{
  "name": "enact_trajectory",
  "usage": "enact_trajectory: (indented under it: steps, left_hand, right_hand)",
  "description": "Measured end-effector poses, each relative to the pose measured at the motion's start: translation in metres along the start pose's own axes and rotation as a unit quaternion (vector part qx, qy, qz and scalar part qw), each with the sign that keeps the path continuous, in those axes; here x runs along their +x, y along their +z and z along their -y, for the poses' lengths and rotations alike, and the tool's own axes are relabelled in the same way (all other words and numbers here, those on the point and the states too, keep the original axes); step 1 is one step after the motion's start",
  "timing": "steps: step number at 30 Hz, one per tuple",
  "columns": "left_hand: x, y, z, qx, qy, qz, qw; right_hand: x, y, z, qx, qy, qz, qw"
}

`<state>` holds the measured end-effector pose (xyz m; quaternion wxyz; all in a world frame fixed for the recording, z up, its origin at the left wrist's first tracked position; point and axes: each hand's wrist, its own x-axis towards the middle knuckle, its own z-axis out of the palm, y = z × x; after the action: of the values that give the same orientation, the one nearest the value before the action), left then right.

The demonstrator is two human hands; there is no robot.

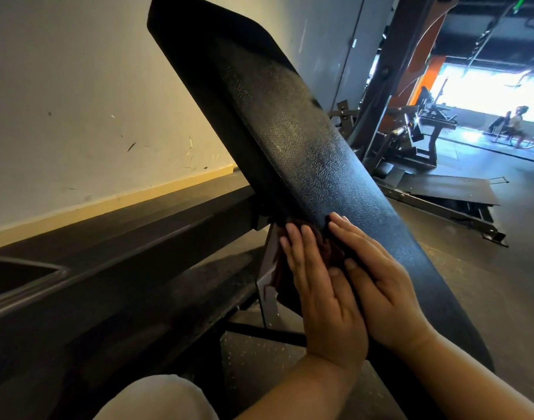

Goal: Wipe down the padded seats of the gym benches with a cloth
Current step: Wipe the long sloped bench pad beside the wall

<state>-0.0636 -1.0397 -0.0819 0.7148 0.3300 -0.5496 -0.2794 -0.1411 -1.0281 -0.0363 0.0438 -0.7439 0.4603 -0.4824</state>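
A long black padded bench back slopes up from lower right to upper left through the middle of the view. A dark brown cloth lies against the pad's left edge, low on the slope. My left hand presses flat on the cloth with straight fingers along the pad's side. Beside it, my right hand rests flat on the pad's top face, its fingertips at the cloth's upper edge. Most of the cloth is hidden beneath both hands.
A cream wall with a yellow skirting runs along the left, with a dark frame beam below it. Gym machines and a floor plate stand at the right. A seated person is far off. My knee shows at the bottom.
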Motion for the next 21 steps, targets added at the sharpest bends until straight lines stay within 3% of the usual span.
enact_trajectory:
  steps: [9, 15, 21]
  left_hand:
    - [0.042, -0.006, 0.0, -0.009, -0.002, -0.036, 0.999]
    - [-0.004, 0.0, 0.012, 0.033, 0.024, 0.021, 0.999]
    - [0.006, -0.013, 0.007, 0.029, 0.039, 0.053, 0.997]
  right_hand:
    - [0.003, 0.0, -0.002, 0.006, 0.002, 0.0, 1.0]
    - [-0.002, 0.0, -0.005, 0.007, 0.001, -0.009, 1.0]
    - [0.0, -0.001, -0.002, 0.015, 0.009, -0.002, 1.0]
